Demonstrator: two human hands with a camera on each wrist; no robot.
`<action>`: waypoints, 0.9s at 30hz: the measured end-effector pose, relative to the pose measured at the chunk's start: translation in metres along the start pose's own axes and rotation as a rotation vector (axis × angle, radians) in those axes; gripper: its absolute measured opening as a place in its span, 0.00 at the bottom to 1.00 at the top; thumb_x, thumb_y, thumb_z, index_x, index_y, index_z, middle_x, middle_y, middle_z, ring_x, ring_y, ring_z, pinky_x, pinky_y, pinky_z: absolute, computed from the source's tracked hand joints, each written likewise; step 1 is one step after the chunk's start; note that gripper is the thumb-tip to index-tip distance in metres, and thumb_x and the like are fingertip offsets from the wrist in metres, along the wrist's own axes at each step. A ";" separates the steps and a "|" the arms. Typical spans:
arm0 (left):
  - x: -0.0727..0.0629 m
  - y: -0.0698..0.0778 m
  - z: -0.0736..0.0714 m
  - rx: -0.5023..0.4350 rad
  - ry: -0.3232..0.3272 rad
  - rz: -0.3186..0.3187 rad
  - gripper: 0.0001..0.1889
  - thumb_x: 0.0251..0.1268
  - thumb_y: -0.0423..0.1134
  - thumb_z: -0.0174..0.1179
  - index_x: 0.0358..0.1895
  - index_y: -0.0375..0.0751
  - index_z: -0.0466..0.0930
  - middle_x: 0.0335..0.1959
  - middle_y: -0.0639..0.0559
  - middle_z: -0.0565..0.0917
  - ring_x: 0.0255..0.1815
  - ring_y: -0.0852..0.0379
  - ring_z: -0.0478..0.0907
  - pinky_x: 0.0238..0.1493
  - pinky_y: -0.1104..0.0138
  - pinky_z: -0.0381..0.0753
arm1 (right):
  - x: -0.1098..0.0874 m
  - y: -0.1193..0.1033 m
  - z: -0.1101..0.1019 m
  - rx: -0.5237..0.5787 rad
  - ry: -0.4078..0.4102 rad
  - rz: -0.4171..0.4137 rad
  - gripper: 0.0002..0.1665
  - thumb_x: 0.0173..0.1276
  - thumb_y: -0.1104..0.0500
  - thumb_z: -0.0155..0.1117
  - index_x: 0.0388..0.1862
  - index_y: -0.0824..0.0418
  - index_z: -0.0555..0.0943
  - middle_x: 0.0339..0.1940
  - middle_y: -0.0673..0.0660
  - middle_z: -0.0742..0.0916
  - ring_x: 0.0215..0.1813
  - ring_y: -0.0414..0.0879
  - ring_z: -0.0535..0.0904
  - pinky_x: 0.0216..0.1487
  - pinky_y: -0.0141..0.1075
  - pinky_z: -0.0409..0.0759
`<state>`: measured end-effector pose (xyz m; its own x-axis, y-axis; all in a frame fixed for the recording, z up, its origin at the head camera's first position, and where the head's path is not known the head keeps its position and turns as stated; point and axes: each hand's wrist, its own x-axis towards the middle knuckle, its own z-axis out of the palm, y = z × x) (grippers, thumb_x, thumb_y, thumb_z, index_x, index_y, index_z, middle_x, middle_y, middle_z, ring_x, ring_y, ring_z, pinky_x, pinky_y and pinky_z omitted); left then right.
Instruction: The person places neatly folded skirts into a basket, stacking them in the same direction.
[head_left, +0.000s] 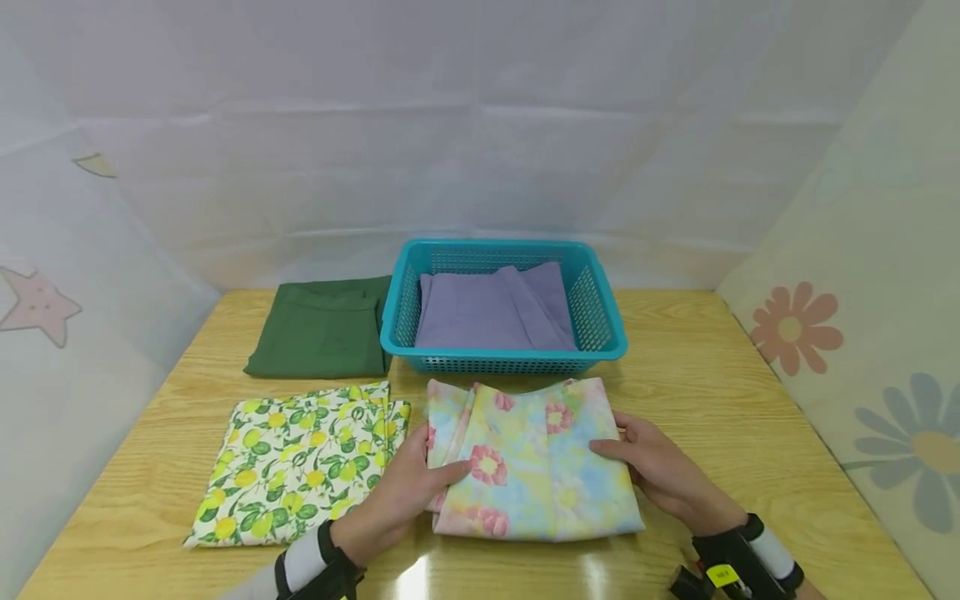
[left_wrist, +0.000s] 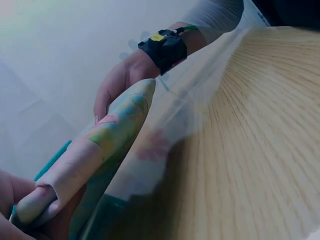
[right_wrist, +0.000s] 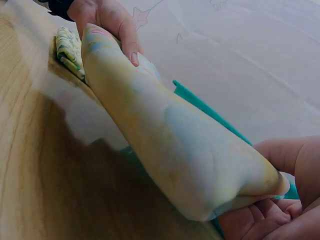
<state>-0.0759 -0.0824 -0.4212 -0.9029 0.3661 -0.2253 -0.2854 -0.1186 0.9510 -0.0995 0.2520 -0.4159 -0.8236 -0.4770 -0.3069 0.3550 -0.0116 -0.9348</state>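
Both hands hold a folded pastel cloth with pink flowers (head_left: 525, 467) raised over the front of the table. My left hand (head_left: 408, 479) pinches its left edge, thumb on top and fingers underneath. On the opposite edge, my right hand (head_left: 660, 467) grips with the thumb above and the curled fingers below, as the right wrist view shows. The cloth's folded lower edge (right_wrist: 190, 200) hangs clear of the wood in both wrist views. Beyond it stands a teal plastic basket (head_left: 504, 364) with a folded purple cloth (head_left: 487, 312) inside.
A folded lemon-print cloth (head_left: 300, 467) lies at the left, close beside my left hand. Behind it, a folded green cloth (head_left: 322, 329) rests against the basket's left side. White sheeting (head_left: 480, 125) rises at the wooden table's (head_left: 697, 358) back edge, with patterned sheeting at both sides.
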 end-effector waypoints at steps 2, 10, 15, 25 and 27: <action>-0.001 0.007 0.004 0.015 0.008 0.011 0.31 0.68 0.32 0.63 0.71 0.40 0.61 0.59 0.43 0.79 0.53 0.48 0.82 0.51 0.60 0.83 | -0.003 -0.008 0.000 -0.015 -0.007 -0.026 0.39 0.77 0.62 0.56 0.75 0.76 0.48 0.54 0.64 0.85 0.52 0.56 0.84 0.51 0.48 0.84; -0.002 0.040 0.016 0.009 -0.003 0.114 0.30 0.68 0.30 0.62 0.70 0.41 0.62 0.57 0.40 0.79 0.52 0.45 0.82 0.49 0.57 0.84 | -0.012 -0.052 -0.001 -0.043 -0.006 -0.086 0.36 0.78 0.63 0.54 0.74 0.74 0.50 0.52 0.60 0.86 0.51 0.54 0.85 0.49 0.47 0.84; 0.001 0.059 0.016 0.009 -0.038 0.175 0.28 0.70 0.31 0.61 0.70 0.41 0.63 0.58 0.38 0.79 0.53 0.45 0.82 0.50 0.57 0.84 | -0.012 -0.082 -0.002 -0.072 -0.027 -0.118 0.29 0.78 0.64 0.54 0.71 0.71 0.57 0.50 0.61 0.86 0.50 0.55 0.85 0.48 0.48 0.85; 0.029 0.096 0.004 0.098 0.072 0.234 0.26 0.70 0.30 0.60 0.68 0.42 0.64 0.56 0.40 0.79 0.52 0.47 0.82 0.49 0.58 0.84 | 0.014 -0.127 -0.002 -0.181 0.071 -0.129 0.33 0.76 0.61 0.58 0.73 0.68 0.56 0.50 0.59 0.85 0.48 0.52 0.85 0.46 0.43 0.86; 0.038 0.102 -0.001 0.114 0.096 0.237 0.26 0.70 0.29 0.60 0.68 0.42 0.64 0.56 0.40 0.79 0.51 0.48 0.83 0.48 0.59 0.85 | 0.023 -0.133 -0.004 -0.186 0.071 -0.136 0.35 0.77 0.61 0.57 0.75 0.67 0.55 0.51 0.59 0.85 0.48 0.51 0.85 0.47 0.44 0.85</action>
<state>-0.1397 -0.0816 -0.3334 -0.9681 0.2506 -0.0073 -0.0292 -0.0839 0.9960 -0.1674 0.2461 -0.2997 -0.8897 -0.4189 -0.1814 0.1562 0.0940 -0.9832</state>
